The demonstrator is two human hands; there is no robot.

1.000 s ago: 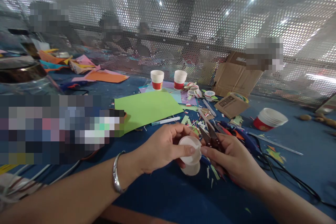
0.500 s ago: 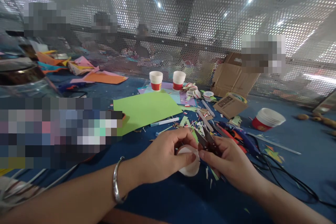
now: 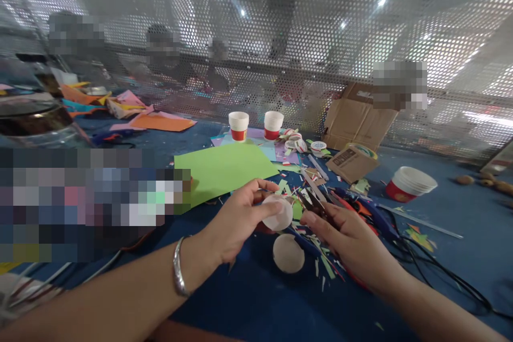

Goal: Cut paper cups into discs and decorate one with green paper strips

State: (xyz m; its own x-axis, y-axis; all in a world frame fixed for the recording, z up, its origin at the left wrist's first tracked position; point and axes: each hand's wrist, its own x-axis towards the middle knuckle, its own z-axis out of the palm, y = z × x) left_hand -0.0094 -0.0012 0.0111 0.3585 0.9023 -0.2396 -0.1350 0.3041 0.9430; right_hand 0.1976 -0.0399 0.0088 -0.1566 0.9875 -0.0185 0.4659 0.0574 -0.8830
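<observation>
Between thumb and fingers of my left hand (image 3: 238, 219) is a round white paper disc (image 3: 281, 219), its flat face turned up. My right hand (image 3: 348, 232) is closed around scissors (image 3: 315, 201); their dark blades point up and left, a short way right of the disc and apart from it. Their handles are mostly hidden by my fingers. Below the held disc, a second round disc (image 3: 288, 254) lies flat on the blue table (image 3: 236, 304). Paper scraps (image 3: 296, 208) in green, white and red are strewn beneath and beyond both hands.
Green paper (image 3: 224, 171) lies beyond my left hand. Two stacks of paper cups (image 3: 239, 127) stand behind it, and another cup stack (image 3: 411, 184) is at right. A blue glue gun (image 3: 382, 219) with black cable lies beside my right hand. Cardboard (image 3: 356, 117) leans against the perforated screen (image 3: 260, 21).
My left hand has moved slightly up and left with a disc, away from the scissors. A second disc now shows on the table below. The right hand has barely moved.
</observation>
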